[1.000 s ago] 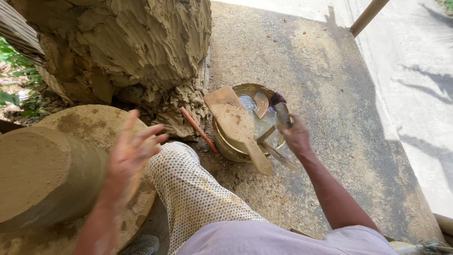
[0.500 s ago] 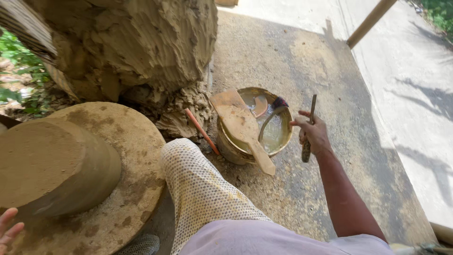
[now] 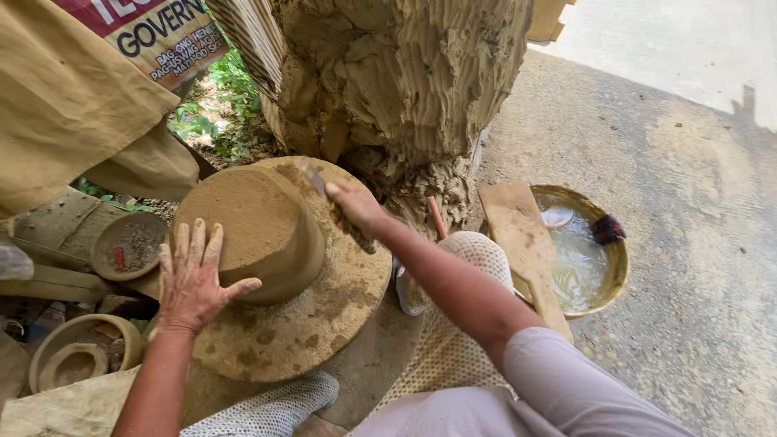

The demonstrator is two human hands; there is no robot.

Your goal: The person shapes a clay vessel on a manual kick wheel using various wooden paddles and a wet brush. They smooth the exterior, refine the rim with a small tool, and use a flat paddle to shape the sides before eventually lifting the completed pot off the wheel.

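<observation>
Left hand (image 3: 194,279), fingers spread flat on smooth clay cylinder (image 3: 255,231); right hand (image 3: 352,206) clenches flat tool (image 3: 324,194); printed banner (image 3: 150,32) at 11 o'clock

A round clay-smeared wheel (image 3: 307,332) carries a squat clay cylinder (image 3: 251,226); concrete floor (image 3: 688,202) bears a water basin (image 3: 619,267).

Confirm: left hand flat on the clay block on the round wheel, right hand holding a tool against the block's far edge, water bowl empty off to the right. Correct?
Not quite. The head view shows the bowl holds water, with a wooden board lying across it. The rest stands: left hand flat on the clay block on the round wheel, right hand holding a tool at the block's far edge.
</observation>
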